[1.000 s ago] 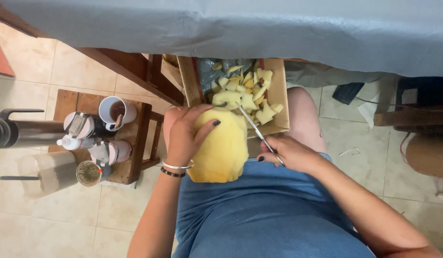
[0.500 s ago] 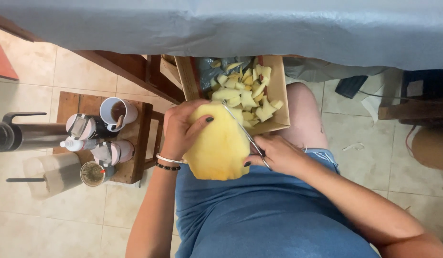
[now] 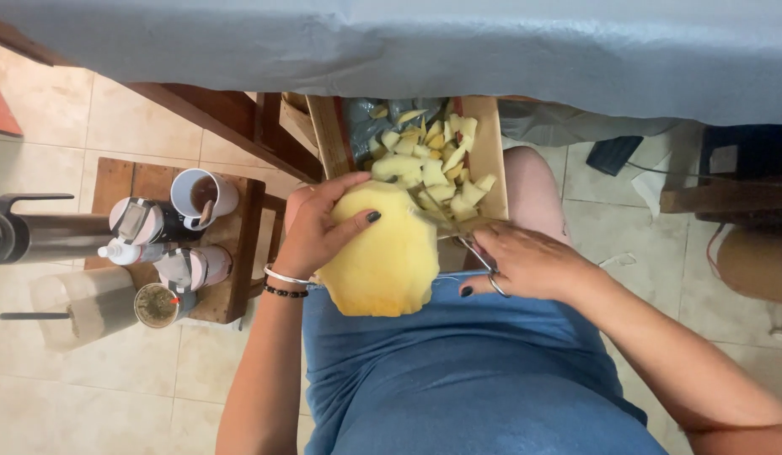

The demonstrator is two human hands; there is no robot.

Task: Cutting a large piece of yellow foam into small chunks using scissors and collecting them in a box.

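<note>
At far left, a low wooden stool (image 3: 239, 291) carries a mug (image 3: 204, 194) and cups. Left hand (image 3: 319, 227), grip clamped on the yellow sheet (image 3: 382, 253), holds it over the lap, long axis toward the box of cut pieces (image 3: 484, 152). Right hand (image 3: 526, 261), nearer the sheet's right edge, closed in the scissors (image 3: 479, 257). Open floor lies rightward.

Two hands (image 3: 319, 227) (one yellow sheet (image 3: 382, 257))

Pale yellow sheet (image 3: 382, 257) (blue skirt (image 3: 467, 379))
</note>
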